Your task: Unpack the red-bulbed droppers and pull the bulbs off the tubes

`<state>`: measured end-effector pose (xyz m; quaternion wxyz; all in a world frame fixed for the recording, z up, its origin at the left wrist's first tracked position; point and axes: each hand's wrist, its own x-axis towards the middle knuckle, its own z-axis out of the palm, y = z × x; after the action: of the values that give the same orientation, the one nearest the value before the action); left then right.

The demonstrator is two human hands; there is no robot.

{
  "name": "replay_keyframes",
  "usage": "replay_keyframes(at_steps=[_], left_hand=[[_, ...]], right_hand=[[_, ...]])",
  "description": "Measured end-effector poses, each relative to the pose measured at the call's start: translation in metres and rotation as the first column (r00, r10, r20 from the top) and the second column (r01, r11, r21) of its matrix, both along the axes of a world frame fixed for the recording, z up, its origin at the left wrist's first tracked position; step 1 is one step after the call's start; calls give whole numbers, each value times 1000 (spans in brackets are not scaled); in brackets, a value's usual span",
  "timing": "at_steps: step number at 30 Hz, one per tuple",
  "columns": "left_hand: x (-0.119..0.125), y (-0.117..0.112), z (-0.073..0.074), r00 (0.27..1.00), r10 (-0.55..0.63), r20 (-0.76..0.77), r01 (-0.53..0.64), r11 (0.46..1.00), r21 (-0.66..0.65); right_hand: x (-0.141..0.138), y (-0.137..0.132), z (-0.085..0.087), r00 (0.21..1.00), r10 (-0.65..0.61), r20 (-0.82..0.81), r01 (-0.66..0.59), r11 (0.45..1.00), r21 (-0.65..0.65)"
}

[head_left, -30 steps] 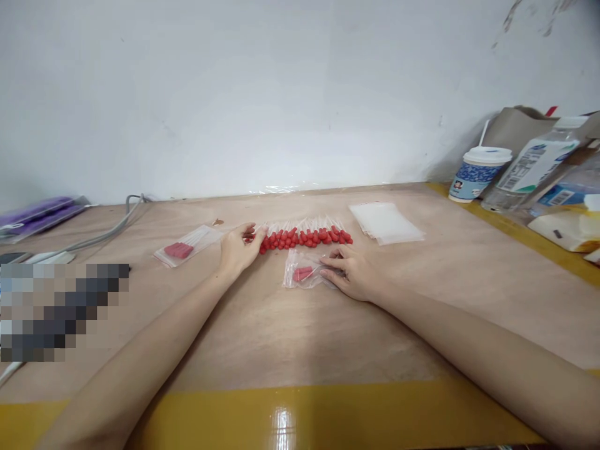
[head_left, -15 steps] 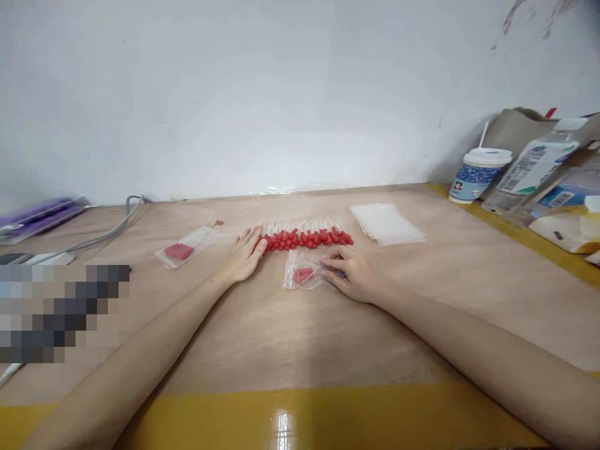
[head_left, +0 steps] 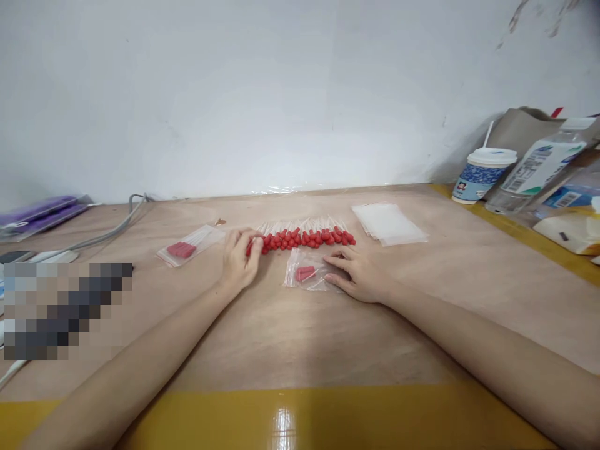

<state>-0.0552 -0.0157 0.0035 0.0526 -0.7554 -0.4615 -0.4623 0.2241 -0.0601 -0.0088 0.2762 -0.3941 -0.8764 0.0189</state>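
Observation:
A row of thin white sticks with red tips (head_left: 323, 237) lies across the middle of the table. At its left end, my left hand (head_left: 240, 259) curls its fingers and thumb round some red-tipped sticks; how many is hidden. Just in front of the row lies a clear zip bag (head_left: 319, 281) with a few red-ended pieces inside. My right hand (head_left: 363, 275) rests at the right end of this bag, thumb and fingers apart and touching the plastic. Farther left is another clear bag (head_left: 201, 236) holding red-tipped sticks.
A stack of flat clear bags (head_left: 391, 224) lies right of the row. At the far right stand a paper cup (head_left: 482, 175) with a straw and a plastic bottle (head_left: 539, 165). Purple packets (head_left: 44, 212) and a grey cable (head_left: 112, 231) lie at the left by the wall.
My left hand has shifted slightly left, and its fingers have gone from flat and stretched to curled round the end of the row. My right hand stays at the bag.

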Motion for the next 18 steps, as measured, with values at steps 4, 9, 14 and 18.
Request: replay_keyframes(at_steps=[4,9,14,18], left_hand=[[24,-31,1,919,-389,-59,378,914,-147],[40,-30,1,865,-493,-88,422,812,-403],[41,-30,8,809,-564,-168,460,784,-417],[43,-38,13,781,-564,-269,451,807,-381]], right_hand=[[1,0,0,1000,22,-15,-22,1000,-5],[1,0,0,998,53,-39,-54,998,-12],[2,0,0,997,68,-34,-69,998,-15],[3,0,0,997,70,-39,-72,997,-36]])
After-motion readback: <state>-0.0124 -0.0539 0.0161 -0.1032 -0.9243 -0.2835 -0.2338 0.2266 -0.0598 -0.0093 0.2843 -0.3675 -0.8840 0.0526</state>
